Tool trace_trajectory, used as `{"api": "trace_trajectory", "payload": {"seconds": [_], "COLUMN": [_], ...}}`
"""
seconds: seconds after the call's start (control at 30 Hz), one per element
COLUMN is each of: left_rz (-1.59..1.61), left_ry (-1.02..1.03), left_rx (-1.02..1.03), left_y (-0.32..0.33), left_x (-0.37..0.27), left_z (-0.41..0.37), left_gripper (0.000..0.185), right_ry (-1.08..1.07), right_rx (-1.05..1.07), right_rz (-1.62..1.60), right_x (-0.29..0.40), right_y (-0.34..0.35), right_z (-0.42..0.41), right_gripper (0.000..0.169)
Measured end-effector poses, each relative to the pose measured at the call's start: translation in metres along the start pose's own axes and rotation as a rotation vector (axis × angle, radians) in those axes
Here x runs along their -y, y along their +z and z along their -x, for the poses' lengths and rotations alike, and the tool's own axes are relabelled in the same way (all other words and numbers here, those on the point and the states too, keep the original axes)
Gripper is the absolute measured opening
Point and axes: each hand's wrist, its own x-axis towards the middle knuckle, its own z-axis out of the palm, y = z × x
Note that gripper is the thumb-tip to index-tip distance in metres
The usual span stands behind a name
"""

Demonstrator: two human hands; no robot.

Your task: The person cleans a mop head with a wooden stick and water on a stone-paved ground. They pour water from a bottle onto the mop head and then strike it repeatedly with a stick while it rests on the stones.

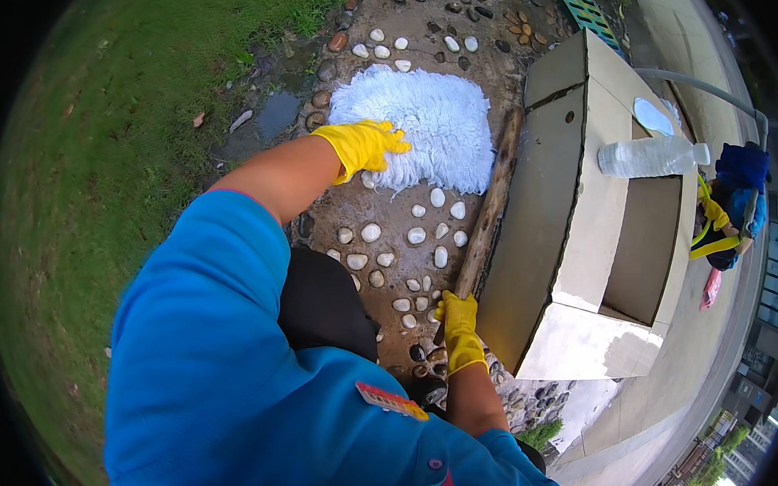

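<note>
My left hand (362, 150), in a yellow rubber glove, rests palm down on the left part of a white shaggy mat or mop head (434, 130), with its fingers somewhat apart. The shaggy piece lies on pebbled concrete. Nearer to my body, my right hand (459, 319), also in a yellow rubber glove, is closed around the lower part of a weathered wooden pole (493, 212). From there the pole runs up beside the right edge of the shaggy piece, along the foot of a tiled block. Whether the pole is joined to the shaggy piece cannot be told.
A tiled block (536, 204) stands right of the pole, bearing a clear plastic bottle (654, 156) on its side. White stones (416, 236) stud the wet ground. Grass (124, 130) and a puddle (278, 113) lie left. Beyond the block are a metal rail (707, 81) and another person (738, 195) in yellow gloves.
</note>
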Motion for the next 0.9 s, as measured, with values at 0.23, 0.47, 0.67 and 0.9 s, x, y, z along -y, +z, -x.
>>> {"api": "trace_trajectory", "payload": {"seconds": [0.23, 0.47, 0.67, 0.9], "left_rz": [-0.026, -0.04, 0.056, -0.028], "left_ry": [-0.047, -0.061, -0.034, -0.031], "left_rx": [-0.022, -0.018, 0.002, 0.03], "left_y": [0.006, 0.011, -0.004, -0.003], "left_x": [0.0, 0.005, -0.004, 0.0], "left_z": [-0.01, 0.006, -0.006, 0.0], "left_gripper": [0.077, 0.077, 0.076, 0.075], "right_ry": [-0.417, -1.273, -1.021, -0.098], "right_rx": [-0.01, -0.215, -0.131, 0.211], "right_rz": [-0.081, -0.194, -0.325, -0.009], "right_x": [0.163, 0.341, 0.204, 0.04], "right_y": [-0.027, -0.036, 0.022, 0.039], "right_z": [0.046, 0.152, 0.046, 0.008], "right_gripper": [0.02, 0.01, 0.009, 0.018]}}
